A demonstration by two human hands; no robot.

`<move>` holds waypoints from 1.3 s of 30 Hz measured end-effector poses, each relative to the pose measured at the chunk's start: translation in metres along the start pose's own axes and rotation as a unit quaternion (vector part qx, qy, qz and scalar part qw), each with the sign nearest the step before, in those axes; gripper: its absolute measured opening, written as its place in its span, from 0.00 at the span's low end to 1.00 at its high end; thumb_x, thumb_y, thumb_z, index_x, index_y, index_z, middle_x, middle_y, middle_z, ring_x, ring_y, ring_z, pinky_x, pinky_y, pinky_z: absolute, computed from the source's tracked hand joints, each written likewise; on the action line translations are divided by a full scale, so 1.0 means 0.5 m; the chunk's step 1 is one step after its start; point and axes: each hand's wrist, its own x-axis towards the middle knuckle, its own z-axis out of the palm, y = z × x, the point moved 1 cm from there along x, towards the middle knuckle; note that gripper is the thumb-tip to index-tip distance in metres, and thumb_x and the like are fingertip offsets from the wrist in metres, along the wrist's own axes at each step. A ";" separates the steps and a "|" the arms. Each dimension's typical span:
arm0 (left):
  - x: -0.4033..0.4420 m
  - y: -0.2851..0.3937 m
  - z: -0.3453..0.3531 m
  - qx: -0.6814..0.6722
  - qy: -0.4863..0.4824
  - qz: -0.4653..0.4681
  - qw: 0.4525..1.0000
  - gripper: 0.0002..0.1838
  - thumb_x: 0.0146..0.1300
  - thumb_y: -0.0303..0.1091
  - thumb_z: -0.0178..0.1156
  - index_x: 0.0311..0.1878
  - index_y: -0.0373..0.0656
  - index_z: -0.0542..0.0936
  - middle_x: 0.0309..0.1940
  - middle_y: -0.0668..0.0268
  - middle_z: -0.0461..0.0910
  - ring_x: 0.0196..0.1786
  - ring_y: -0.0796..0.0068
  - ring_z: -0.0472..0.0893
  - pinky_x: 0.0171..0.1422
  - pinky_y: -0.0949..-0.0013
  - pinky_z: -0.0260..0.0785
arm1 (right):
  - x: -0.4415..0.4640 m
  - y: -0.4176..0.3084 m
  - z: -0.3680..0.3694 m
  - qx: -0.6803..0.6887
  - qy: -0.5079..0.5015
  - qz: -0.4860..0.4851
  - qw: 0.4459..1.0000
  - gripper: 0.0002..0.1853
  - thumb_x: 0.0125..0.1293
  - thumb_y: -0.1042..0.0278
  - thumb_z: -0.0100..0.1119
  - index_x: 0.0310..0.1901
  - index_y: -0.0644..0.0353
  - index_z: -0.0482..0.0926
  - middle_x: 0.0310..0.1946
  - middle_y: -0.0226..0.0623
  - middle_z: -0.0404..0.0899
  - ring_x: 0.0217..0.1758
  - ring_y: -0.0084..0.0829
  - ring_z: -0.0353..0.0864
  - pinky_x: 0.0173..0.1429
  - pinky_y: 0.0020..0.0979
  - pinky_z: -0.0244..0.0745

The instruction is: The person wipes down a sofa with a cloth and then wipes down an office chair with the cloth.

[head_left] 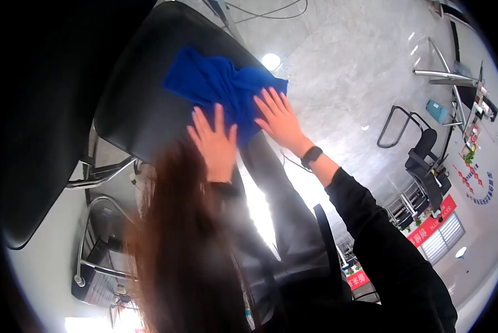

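Note:
A blue cloth [204, 77] lies rumpled across the black chair seat [149, 105], its right end reaching the seat's edge. My left hand [215, 141] is open, fingers spread, with its fingertips at the cloth's lower edge. To the right, my right hand [282, 119] is also open; its fingers rest at the cloth's right end, and a dark watch band sits on that wrist. Neither hand grips the cloth. Long hair hangs in front of my left forearm and hides most of it.
The black chair backrest [43, 111] rises at the left, with metal chair legs [101, 175] below. Another black chair [424, 150] stands on the grey tiled floor [349, 66] at right. A teal container [436, 111] is near a table's metal legs. A cable [276, 14] lies at the top.

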 end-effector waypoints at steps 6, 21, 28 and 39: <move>0.184 -0.169 -0.047 0.135 0.097 0.015 0.986 0.32 0.73 0.55 0.51 0.76 0.52 0.64 0.77 0.49 0.58 0.78 0.52 0.59 0.78 0.39 0.49 | 0.298 -0.065 -0.002 -0.065 0.124 -0.080 0.987 0.29 0.70 0.45 0.54 0.67 0.51 0.73 0.74 0.44 0.62 0.79 0.46 0.55 0.79 0.49 0.49; -0.020 -0.246 -0.067 0.009 0.079 -0.112 0.991 0.36 0.67 0.34 0.50 0.78 0.36 0.54 0.77 0.39 0.50 0.78 0.39 0.53 0.79 0.47 0.50 | 0.250 -0.266 0.043 -0.026 0.018 -0.135 0.990 0.31 0.70 0.51 0.55 0.73 0.50 0.65 0.76 0.39 0.59 0.81 0.40 0.53 0.81 0.47 0.45; -0.201 -0.181 -0.076 -0.204 0.042 -0.255 0.944 0.35 0.65 0.33 0.63 0.72 0.35 0.61 0.74 0.39 0.55 0.74 0.40 0.60 0.75 0.49 0.57 | 0.088 -0.204 -0.022 0.091 -0.049 -0.121 0.987 0.28 0.67 0.63 0.61 0.69 0.52 0.70 0.72 0.42 0.65 0.75 0.44 0.63 0.76 0.44 0.60; -0.173 -0.305 -0.049 -0.400 -0.127 -0.396 0.816 0.24 0.68 0.50 0.65 0.43 0.32 0.82 0.33 0.59 0.85 0.37 0.72 0.81 0.46 0.66 0.73 | 0.276 -0.314 -0.008 0.127 0.044 -0.090 0.987 0.25 0.56 0.77 0.63 0.58 0.59 0.76 0.55 0.47 0.75 0.61 0.49 0.75 0.59 0.45 0.76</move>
